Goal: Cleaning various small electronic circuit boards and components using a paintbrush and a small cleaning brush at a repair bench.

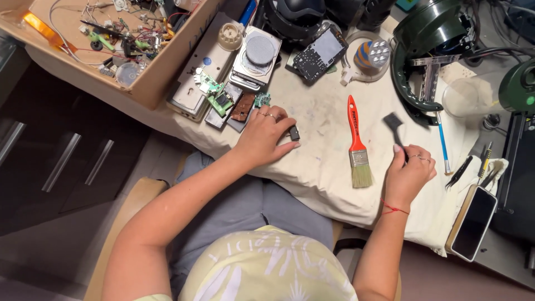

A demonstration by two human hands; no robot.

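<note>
My left hand point(263, 138) rests on the cloth-covered table point(323, 111) and pinches a small dark component point(293, 133) between thumb and fingers. My right hand point(409, 174) grips the handle of a small black brush point(394, 125), whose head points up and away from me, hovering over the cloth. A paintbrush with an orange-red handle point(356, 138) lies flat between my two hands, bristles toward me. Both hands wear rings; a red thread circles my right wrist.
Circuit boards point(214, 92) and opened device parts lie left of my left hand. A cardboard box of wires point(111, 39) sits far left. A blue-handled tool point(443, 142), tweezers point(460, 173), a phone point(473, 223) and dark green housings point(429, 33) stand right.
</note>
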